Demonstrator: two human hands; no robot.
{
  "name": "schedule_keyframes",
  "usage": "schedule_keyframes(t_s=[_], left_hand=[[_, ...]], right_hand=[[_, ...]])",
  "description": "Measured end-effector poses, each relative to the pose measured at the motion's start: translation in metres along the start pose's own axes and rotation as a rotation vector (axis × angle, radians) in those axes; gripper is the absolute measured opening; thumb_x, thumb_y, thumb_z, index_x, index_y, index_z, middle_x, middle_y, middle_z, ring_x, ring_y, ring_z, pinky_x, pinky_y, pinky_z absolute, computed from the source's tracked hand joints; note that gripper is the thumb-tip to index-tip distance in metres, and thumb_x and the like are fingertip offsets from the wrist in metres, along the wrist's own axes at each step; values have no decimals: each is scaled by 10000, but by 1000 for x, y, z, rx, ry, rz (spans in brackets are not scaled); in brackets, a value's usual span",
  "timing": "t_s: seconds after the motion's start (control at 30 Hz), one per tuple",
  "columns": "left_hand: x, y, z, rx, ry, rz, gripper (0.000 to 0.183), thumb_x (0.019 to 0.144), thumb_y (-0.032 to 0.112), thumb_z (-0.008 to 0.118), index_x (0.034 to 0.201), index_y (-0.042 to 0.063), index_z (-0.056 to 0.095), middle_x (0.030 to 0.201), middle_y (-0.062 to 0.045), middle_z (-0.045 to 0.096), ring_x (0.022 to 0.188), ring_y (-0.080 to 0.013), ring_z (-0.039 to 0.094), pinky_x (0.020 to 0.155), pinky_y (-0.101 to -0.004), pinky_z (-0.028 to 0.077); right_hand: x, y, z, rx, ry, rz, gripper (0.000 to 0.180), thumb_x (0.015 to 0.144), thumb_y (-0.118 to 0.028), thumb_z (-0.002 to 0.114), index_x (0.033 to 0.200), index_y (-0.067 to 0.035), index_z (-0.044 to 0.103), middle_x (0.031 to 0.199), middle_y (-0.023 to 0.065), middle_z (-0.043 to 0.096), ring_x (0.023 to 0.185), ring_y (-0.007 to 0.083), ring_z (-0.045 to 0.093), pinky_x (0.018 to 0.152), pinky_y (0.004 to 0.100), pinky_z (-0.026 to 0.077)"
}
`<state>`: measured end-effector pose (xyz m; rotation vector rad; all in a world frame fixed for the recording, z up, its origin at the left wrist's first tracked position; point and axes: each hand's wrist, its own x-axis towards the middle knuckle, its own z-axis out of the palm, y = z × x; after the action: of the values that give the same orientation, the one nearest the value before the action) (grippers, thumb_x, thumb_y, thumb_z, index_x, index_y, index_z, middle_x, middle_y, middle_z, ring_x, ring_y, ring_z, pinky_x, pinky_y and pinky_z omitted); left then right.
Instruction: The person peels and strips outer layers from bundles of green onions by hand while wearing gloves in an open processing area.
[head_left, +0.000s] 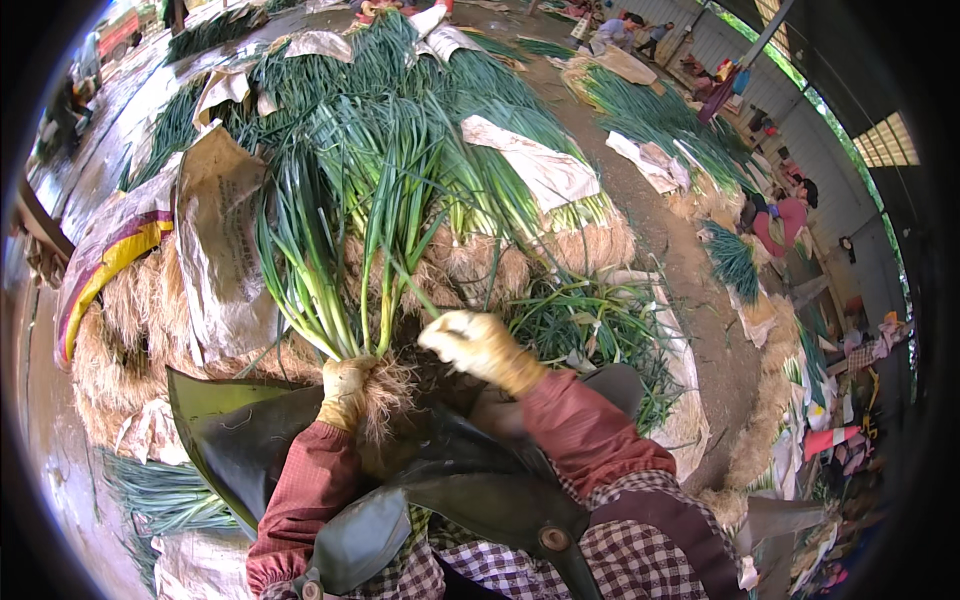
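My left hand (347, 384), in a yellowish work glove, grips a bunch of green onions (337, 330) low on the pale stems. Their tan roots (388, 390) hang out beside the glove, and the leaves fan away from me. To the right, my right hand (472, 345) wears a similar glove with its fingers curled in. One thin green leaf (416, 291) runs into those fingers, apart from the left hand. Beneath both hands spreads a dark rubbery apron (442, 450) over my lap.
A large heap of green onions (390, 67) lies ahead, partly under woven sacks (229, 255). Loose leaves (592, 315) pile up at my right on a pale sheet (686, 427). Beyond a dirt aisle (705, 322), a bent-over person (784, 217) is beside more onion rows.
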<state>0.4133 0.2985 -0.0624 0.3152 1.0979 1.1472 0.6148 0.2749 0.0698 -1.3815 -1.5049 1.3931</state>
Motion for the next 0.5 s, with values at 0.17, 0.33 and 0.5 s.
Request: schedule_keyframes(t_s=[0.17, 0.33, 0.5], left_hand=[[-24, 10, 48, 80, -131, -161, 41, 693, -47, 599, 729, -65, 588, 579, -84, 553, 434, -162, 498, 406, -259, 424], [-31, 23, 27, 193, -137, -223, 40, 700, 7, 590, 698, -33, 590, 554, -59, 541, 441, -140, 501, 412, -250, 389], [-36, 30, 26, 146, -178, -137, 72, 740, 21, 555, 684, -2, 595, 550, -6, 512, 432, -99, 424, 415, -230, 350]], right_hand=[[-21, 147, -133, -1241, 246, -237, 458, 742, -385, 621, 1002, -9, 584, 827, 134, 618, 697, 215, 609, 601, 306, 490], [74, 62, 24, 84, 32, 306, 303, 765, -262, 663, 902, -5, 583, 718, 40, 582, 523, 90, 501, 445, 204, 404], [93, 75, 36, 364, 86, 328, 201, 818, -252, 604, 847, -54, 590, 579, -4, 527, 411, 64, 435, 350, 189, 310]])
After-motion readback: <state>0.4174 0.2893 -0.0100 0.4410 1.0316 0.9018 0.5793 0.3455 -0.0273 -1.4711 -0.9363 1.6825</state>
